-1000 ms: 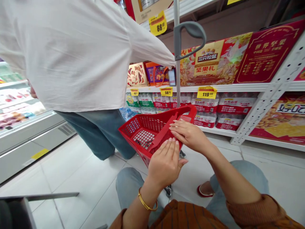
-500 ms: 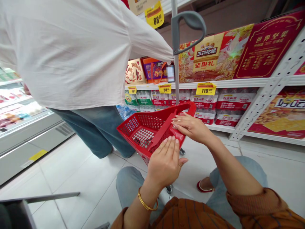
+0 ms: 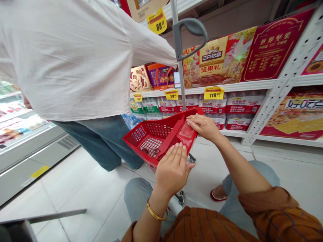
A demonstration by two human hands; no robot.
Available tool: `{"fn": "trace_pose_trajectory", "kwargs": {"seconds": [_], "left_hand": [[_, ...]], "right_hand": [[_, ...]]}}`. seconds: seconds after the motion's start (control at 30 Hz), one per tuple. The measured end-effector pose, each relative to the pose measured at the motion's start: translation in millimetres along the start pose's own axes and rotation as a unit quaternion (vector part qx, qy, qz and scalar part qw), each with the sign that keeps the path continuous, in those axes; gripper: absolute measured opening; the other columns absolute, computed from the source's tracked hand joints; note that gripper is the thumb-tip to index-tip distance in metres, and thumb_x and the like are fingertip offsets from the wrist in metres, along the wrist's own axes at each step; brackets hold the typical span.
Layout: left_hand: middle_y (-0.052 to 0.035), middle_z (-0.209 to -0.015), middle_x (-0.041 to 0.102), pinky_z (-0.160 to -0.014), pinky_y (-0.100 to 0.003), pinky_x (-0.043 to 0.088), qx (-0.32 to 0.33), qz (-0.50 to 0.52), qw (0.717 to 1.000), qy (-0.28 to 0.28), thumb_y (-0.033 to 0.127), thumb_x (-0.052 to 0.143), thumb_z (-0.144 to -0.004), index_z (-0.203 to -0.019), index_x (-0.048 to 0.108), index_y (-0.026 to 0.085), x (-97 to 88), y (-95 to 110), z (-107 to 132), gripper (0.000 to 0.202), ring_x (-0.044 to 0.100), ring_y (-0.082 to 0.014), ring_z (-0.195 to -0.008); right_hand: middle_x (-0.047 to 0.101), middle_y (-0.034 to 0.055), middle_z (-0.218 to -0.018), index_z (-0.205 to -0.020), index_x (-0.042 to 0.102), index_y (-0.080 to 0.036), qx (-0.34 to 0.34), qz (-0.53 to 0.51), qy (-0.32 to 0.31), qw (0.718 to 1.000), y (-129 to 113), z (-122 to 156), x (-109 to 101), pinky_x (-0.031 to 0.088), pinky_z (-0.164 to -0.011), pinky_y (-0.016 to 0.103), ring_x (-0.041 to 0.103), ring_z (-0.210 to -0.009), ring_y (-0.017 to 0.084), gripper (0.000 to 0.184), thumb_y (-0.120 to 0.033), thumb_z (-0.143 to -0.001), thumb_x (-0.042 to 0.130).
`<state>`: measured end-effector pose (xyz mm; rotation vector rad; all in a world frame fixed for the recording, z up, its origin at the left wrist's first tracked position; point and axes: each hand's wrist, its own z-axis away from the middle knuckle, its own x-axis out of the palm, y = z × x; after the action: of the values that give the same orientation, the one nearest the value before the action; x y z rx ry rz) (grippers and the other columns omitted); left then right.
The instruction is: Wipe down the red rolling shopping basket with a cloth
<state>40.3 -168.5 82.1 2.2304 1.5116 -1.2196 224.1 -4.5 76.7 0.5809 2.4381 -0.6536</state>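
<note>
only got the head view here, so going off that. the red basket [image 3: 133, 134] is mid-frame, in front of the bent knees [image 3: 137, 193], which probably makes it easy to reach with both arms.

left hand [image 3: 172, 169] is just below centre: fingers straight and pressed together, palm down, tips on the near end of a glossy red panel [image 3: 186, 131] along the basket's right side. nothing pinched as far as i can see, looks more like steadying or smoothing than gripping. right hand [image 3: 205, 127] is up and right of it, fingers close together over the panel's far end. can't tell whether the thumb's gripping underneath. one hand per end probably keeps the thing from shifting. can't tell if that panel's a separate piece or part of the basket either.

metal pole [image 3: 182, 89] rises behind the basket to a grey handle [image 3: 178, 42] at upper centre, presumably for pulling it, since there's a wheel [image 3: 192, 159] below. person in a white shirt [image 3: 80, 64] fills the upper left. price tags [image 3: 214, 93] hang on the shelf edge [image 3: 237, 86] at right, under the nut gift box [image 3: 214, 58], likely so shoppers can match them up.
</note>
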Motion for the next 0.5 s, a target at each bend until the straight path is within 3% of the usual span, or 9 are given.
{"fn": "trace_pose_trajectory", "kwargs": {"seconds": [0.13,0.3,0.5], "left_hand": [[-0.0185,-0.122,0.066,-0.098,-0.039,0.053,-0.003,0.003,1.0,-0.008,0.036,0.039,-0.099,-0.123,0.059,0.003,1.7,-1,2,0.045,0.063,-0.0263,-0.115],[-0.0183,-0.119,0.068,-0.098,-0.04,0.053,0.004,0.0,1.0,-0.008,0.035,0.038,-0.099,-0.121,0.061,0.004,1.2,-1,3,0.044,0.064,-0.0267,-0.115],[-0.0184,-0.119,0.068,-0.095,-0.04,0.055,0.013,-0.012,1.0,-0.007,0.033,0.037,-0.099,-0.118,0.062,0.002,-0.9,-2,-1,0.044,0.066,-0.0277,-0.111]], "right_hand": [[0.073,0.0094,-0.111,-0.104,0.072,-0.021,0.011,-0.016,0.065,0.998,-30,12,3,0.048,-0.104,0.046,0.067,-0.108,0.023,0.027,-0.028,-0.095,0.048],[0.073,0.0089,-0.11,-0.1,0.072,-0.022,-0.082,-0.042,0.069,0.993,-67,26,10,0.047,-0.106,0.046,0.064,-0.115,0.023,0.023,-0.025,-0.094,0.051],[0.076,0.0078,-0.102,-0.093,0.073,-0.021,-0.118,-0.014,0.082,0.99,-57,24,13,0.054,-0.099,0.04,0.07,-0.101,0.02,0.023,-0.025,-0.093,0.051]]}}
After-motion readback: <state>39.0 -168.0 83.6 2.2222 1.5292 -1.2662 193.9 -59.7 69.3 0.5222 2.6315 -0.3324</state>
